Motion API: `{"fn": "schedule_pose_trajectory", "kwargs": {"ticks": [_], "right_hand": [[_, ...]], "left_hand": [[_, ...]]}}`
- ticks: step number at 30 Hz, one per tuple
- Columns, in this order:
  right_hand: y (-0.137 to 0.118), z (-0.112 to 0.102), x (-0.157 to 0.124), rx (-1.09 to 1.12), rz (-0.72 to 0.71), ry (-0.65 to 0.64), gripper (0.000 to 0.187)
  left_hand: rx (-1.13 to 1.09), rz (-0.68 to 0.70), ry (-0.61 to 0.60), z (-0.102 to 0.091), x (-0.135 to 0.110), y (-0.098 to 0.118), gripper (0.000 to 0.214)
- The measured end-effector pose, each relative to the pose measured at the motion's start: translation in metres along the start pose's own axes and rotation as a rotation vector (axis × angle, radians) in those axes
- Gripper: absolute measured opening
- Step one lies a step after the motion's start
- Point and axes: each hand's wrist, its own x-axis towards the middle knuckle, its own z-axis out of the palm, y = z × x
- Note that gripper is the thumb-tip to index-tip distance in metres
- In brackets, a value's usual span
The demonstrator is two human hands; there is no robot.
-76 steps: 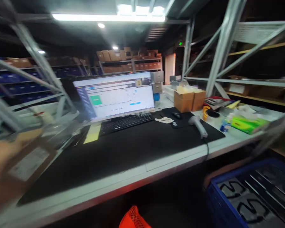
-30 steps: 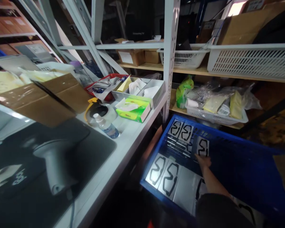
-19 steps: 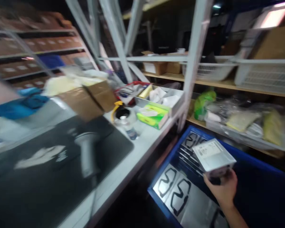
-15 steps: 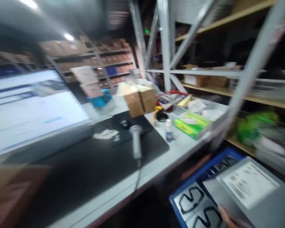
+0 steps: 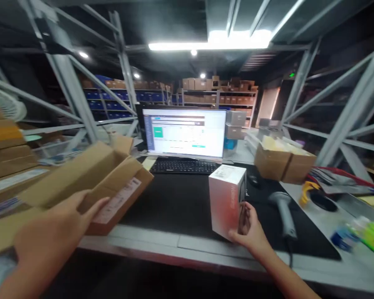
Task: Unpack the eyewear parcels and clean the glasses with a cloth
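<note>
My right hand grips the lower right edge of a white and red product box, thumb in front and fingers around the side. The box stands upright at the front of the black desk mat. On the left, an open cardboard box with a white printed label has its flaps up. My left hand is closed on its near wall, with thumb outside and fingers at the rim. What lies inside the carton is hidden from this angle.
A monitor and black keyboard stand behind the mat. To the right are a barcode scanner, a mouse, a tape roll and cardboard boxes with papers. Stacked cartons rise at the far left.
My view has swung left from the rack and blue tray to the monitor. The grey packet with a label is out of sight; the white and red box is now in my right hand.
</note>
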Motion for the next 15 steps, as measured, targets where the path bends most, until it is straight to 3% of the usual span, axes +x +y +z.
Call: {"fn": "schedule_pose_trajectory", "kwargs": {"ticks": [3, 7, 11, 15], "right_hand": [[0.013, 0.039, 0.033, 0.016, 0.061, -0.118, 0.11], [0.014, 0.088, 0.062, 0.053, 0.026, -0.325, 0.109], [0.008, 0.13, 0.081, -0.006, 0.046, -0.452, 0.112], [0.022, 0.146, 0.092, -0.064, 0.053, -0.488, 0.115]], "left_hand": [[0.184, -0.103, 0.064, -0.01, 0.04, -0.046, 0.076], [0.299, -0.152, 0.024, 0.003, 0.086, -0.093, 0.049], [0.234, -0.093, 0.033, 0.03, 0.121, -0.109, 0.043], [0.156, -0.041, -0.029, 0.058, 0.158, -0.113, 0.035]]}}
